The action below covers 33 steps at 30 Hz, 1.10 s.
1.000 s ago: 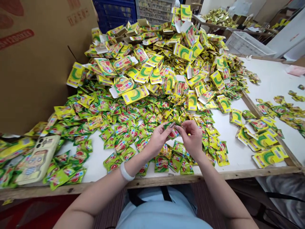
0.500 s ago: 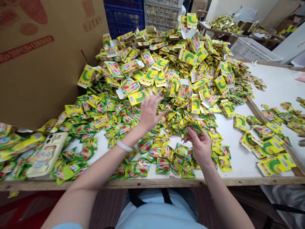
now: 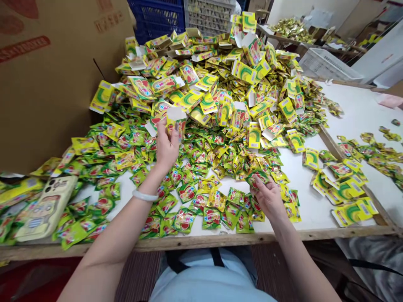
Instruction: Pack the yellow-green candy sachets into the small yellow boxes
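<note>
Fingers of the left hand [image 3: 168, 147] grip a small yellow candy box [image 3: 179, 126], its white flap standing up, above the heaped goods left of the bench's middle. Those of the right hand [image 3: 267, 193] are closed around a green watermelon-print sachet [image 3: 255, 178], held over the near half of the bench [image 3: 299, 176], right of centre. Around the left wrist sits a pale bangle [image 3: 145, 196]. Between the forearms, loose sachets [image 3: 211, 218] lie spread near the front edge, one overlapping the next. Farther in they thicken into a mound, topped toward the far edge by a jumble of yellow candy boxes [image 3: 190, 100], many with open ends. At the near left corner a phone [image 3: 47, 209] rests on sachets, with a large cardboard carton [image 3: 59, 100] behind it. Toward the near right corner, more boxes [image 3: 352, 214] lie beside a wooden strip [image 3: 330, 144]. Beyond the far edge stand blue crates [image 3: 157, 16].
</note>
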Each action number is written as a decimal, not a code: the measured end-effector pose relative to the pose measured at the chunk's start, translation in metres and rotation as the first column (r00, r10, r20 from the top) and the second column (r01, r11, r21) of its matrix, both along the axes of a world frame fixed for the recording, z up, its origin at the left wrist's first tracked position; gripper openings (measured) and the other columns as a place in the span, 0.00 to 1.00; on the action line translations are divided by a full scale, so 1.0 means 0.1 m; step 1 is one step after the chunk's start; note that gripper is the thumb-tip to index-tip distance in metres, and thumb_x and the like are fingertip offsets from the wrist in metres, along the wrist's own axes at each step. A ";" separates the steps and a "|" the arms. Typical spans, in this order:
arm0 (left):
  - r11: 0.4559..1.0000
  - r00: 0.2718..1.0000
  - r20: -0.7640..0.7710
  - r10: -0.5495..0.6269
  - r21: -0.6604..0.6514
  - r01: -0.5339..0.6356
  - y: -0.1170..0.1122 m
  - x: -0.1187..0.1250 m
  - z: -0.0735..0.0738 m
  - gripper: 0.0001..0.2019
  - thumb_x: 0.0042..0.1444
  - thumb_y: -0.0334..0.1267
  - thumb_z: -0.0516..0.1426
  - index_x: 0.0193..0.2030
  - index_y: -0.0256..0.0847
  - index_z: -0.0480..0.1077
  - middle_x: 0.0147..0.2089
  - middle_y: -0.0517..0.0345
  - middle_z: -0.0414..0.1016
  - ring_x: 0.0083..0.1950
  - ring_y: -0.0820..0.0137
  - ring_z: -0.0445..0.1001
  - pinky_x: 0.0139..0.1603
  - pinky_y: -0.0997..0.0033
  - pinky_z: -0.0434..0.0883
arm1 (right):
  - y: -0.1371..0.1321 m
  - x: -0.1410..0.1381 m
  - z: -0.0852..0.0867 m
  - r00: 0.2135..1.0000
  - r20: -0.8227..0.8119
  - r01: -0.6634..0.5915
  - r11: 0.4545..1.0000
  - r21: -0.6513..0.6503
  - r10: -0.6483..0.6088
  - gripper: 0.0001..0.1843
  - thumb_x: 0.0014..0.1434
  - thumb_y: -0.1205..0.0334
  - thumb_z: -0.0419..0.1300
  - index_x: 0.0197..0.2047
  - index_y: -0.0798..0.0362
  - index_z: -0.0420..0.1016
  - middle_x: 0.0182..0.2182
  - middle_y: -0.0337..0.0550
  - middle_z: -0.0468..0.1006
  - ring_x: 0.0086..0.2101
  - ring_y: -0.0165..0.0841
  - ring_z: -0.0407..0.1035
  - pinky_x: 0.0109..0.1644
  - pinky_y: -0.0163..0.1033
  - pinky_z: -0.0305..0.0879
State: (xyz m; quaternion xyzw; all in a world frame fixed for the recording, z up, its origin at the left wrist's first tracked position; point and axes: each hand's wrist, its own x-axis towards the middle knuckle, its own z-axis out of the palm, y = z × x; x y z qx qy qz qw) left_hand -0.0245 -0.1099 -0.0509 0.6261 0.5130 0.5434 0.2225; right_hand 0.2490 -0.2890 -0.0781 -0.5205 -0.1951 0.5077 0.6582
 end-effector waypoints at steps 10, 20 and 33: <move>0.362 0.525 0.727 -0.442 -0.391 0.846 -1.03 0.62 0.10 0.17 0.46 0.42 0.67 0.42 0.37 0.74 0.41 0.51 0.80 0.41 0.66 0.77 0.46 0.67 0.74 | 0.16 0.03 0.50 0.948 0.319 -0.086 0.966 0.246 0.004 0.15 0.51 0.55 0.73 0.41 0.47 0.78 0.35 0.37 0.82 0.34 0.29 0.76 0.39 0.34 0.74; 0.368 0.542 0.495 -0.679 -0.409 0.835 -1.24 0.72 0.04 0.15 0.48 0.39 0.66 0.41 0.39 0.69 0.32 0.61 0.70 0.36 0.69 0.69 0.40 0.67 0.70 | 0.28 -0.07 0.94 0.245 0.958 -0.681 0.730 0.060 0.150 0.06 0.64 0.64 0.62 0.45 0.49 0.78 0.39 0.43 0.77 0.41 0.34 0.73 0.43 0.40 0.72; 0.153 0.354 0.488 -0.797 -0.405 0.902 -1.22 0.69 0.06 0.15 0.52 0.43 0.64 0.41 0.41 0.64 0.31 0.64 0.64 0.29 0.74 0.65 0.31 0.72 0.67 | 0.14 0.09 1.13 0.002 0.958 -0.762 0.620 -0.185 0.288 0.04 0.67 0.65 0.58 0.45 0.52 0.71 0.37 0.44 0.76 0.33 0.31 0.73 0.36 0.34 0.70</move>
